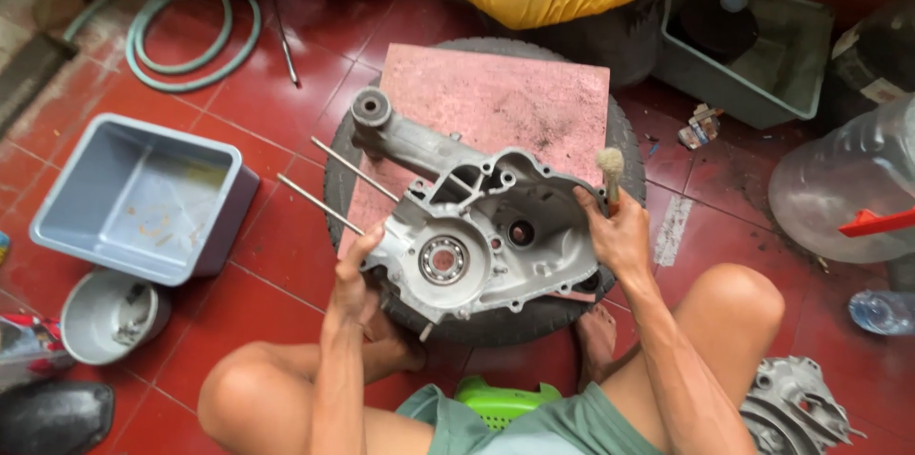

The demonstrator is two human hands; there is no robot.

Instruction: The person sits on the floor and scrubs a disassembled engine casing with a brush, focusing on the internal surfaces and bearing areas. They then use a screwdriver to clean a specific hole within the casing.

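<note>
Grey metal engine casing (477,226) between both hands, left (355,274) gripping its edge, right (620,236) clasping casing and brush (610,169).

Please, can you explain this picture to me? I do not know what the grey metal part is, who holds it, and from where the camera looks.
The camera sits on a person's head and looks down at their own arms and knees. They sit on a low green stool on a red tiled floor. Both hands hold a grey engine casing, which rests on a pink board laid on a tyre. The left hand grips its lower left edge. The right hand grips its right edge and also holds a small brush. A grey tub and bowl stand nearby.
</note>
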